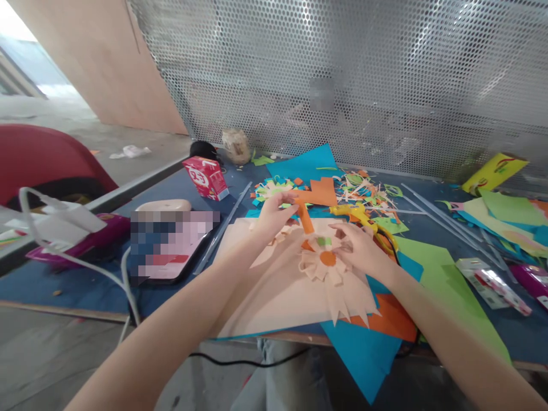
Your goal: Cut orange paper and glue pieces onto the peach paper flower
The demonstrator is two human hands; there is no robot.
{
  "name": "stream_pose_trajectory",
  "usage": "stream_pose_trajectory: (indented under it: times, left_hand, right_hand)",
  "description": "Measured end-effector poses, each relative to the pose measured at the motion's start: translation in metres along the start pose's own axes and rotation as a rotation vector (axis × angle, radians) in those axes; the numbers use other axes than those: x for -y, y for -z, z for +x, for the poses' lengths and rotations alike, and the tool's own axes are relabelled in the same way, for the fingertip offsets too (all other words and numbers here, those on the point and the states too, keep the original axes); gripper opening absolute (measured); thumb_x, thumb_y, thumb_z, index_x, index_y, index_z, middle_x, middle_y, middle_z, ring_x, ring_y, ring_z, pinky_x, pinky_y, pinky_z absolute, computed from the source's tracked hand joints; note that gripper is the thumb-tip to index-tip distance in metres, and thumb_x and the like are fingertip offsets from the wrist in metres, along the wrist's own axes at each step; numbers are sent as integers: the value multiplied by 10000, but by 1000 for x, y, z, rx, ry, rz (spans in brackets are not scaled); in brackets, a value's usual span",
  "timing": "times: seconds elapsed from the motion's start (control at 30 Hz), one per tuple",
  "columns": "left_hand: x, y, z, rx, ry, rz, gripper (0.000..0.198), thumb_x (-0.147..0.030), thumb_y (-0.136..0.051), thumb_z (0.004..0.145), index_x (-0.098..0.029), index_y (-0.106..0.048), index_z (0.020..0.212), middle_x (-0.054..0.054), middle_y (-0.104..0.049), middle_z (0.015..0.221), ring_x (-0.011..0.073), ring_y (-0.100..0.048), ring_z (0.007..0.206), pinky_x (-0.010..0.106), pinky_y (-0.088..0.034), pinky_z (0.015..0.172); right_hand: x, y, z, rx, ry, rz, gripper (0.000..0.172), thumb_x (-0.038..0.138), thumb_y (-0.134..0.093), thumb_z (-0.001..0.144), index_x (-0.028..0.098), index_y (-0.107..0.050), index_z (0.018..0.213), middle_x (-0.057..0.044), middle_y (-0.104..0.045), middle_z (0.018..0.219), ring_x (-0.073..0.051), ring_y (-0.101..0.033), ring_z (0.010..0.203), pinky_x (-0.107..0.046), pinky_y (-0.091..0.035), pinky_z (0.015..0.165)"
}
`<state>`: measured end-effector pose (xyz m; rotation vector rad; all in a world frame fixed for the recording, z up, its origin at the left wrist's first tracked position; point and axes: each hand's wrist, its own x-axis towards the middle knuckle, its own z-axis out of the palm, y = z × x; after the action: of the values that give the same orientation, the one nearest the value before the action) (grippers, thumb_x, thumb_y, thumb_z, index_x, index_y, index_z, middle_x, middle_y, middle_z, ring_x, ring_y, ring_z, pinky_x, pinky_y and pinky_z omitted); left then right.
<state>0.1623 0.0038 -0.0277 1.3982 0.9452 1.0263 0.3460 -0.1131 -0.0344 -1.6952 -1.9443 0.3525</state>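
A person's left hand [279, 213] pinches one orange paper strip [305, 220] near its far end, apparently keeping the rest free, just beyond one orange-centred flower [328, 259] lying on a peach sheet [274, 299]. Two fingers or more of the right hand [360, 244] meet the flower's edge, seemingly steadying it; whether they grip cannot be told.

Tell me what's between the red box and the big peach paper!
In the head view, a long clear stick lies on the blue tabletop between the red box and the big peach paper.
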Motion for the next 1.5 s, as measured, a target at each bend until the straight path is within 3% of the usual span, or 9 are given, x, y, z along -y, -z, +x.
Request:
stream_pose_trajectory:
  times: [0.2,0.33,0.43,0.6,0.87,1.1,1.3,1.5]
  left_hand:
    - [2,1,3,-73,-111,-93,270,-91,-614,612,-151,-502,850,-2,-531,829,74,-586,632,188,-510,519]
    - [-1,-1,-2,-12,-203,-141,321,-134,-665,599,-146,-528,889,-18,-527,774,72,-579,655,216,-526,610]
    - [-5,-5,-10,97,-203,-150,291,-177,-676,614,-145,-547,873,-10,-533,814,64,-576,654,220,-530,616]
    - [-8,-12,-22,255,-87,-81,339,-243,-693,627,-140,-521,900,23,-556,875,114,-631,655,283,-556,610]
    - [-7,-12,-25,287,-71,81,360,-347,-666,656,-138,-538,920,47,-614,846,126,-633,637,260,-522,588]
    - [-20,-12,-32,276,-116,117,256,-322,-646,681,-131,-555,825,30,-631,731,96,-606,580,221,-498,555]
    - [-22,-12,-33,304,-187,101,192,-310,-591,738,-137,-539,805,18,-601,752,75,-597,553,182,-464,486]
    - [-20,-13,-32,337,-109,58,158,-302,-514,801,-150,-472,811,-6,-546,691,71,-589,538,161,-430,440]
  right_hand:
    - [1,0,-1,-86,53,380,357,149,-527,753,245,-515,1097,-19,-530,859,-130,-555,801,-279,-492,717]
    - [4,-2,-5,-176,115,533,323,157,-537,775,264,-501,1078,-15,-505,878,-122,-551,833,-290,-483,790]
    - [7,-2,-7,-187,166,599,329,169,-529,800,285,-476,1103,-14,-492,893,-120,-552,846,-298,-489,800]
    - [6,-2,-9,-190,205,559,323,180,-523,814,294,-459,1109,-26,-498,931,-134,-552,887,-323,-489,820]
    - [8,-2,-8,-229,203,516,351,158,-540,798,302,-459,1107,-17,-515,927,-124,-559,903,-293,-494,825]
    - [12,1,-8,-244,211,507,346,150,-538,795,292,-461,1102,-17,-526,913,-118,-566,886,-275,-501,799]
    - [10,0,-10,-231,187,495,327,187,-534,808,292,-455,1107,-30,-524,946,-137,-562,918,-313,-496,825]
    - [9,0,-11,-218,176,487,323,213,-532,814,295,-457,1118,-34,-523,953,-146,-560,910,-337,-493,827]
